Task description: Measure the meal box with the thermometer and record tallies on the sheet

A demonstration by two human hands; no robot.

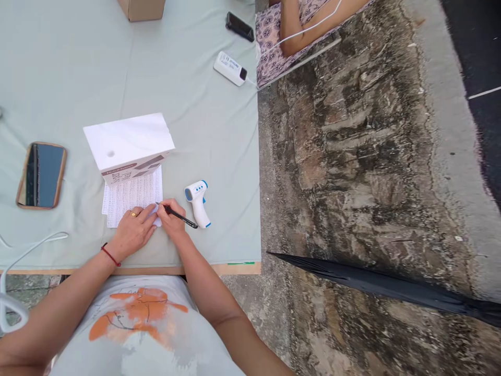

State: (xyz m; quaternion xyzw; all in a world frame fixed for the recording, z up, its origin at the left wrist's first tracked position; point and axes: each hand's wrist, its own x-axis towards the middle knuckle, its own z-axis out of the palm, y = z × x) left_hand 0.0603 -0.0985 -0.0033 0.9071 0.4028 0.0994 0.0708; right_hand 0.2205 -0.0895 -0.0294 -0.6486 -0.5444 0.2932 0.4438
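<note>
Right-hand grip [172,218] is clamped on a black pen [180,216], fingers and thumb pinched near its writing end, the tip at the lower right part of some printed sheets [135,193] and the back end just beside the thermometer's handle. Left-hand grip [133,231] lies over the bottom of those sheets, its fingers stretched out and clamped on nothing – the fingertips rest by a small white slip [158,221] near the pen. A gold ring [133,214] sits on one left finger and a red bracelet [110,254] circles that wrist. Just beyond, a white box [131,138] stands over the far end of the sheets, while the white-and-blue thermometer [200,209] lies to the right of the right hand. Farther left on the cloth-covered worktop [227,151] are a phone [42,176] in a brown case and a white cable [39,242]. Toward the far right corner lie a white device [230,68] and a black one [240,27] – with another person's bent arm [290,31] just past the edge – and a cardboard box [144,10] is at the far side.
</note>
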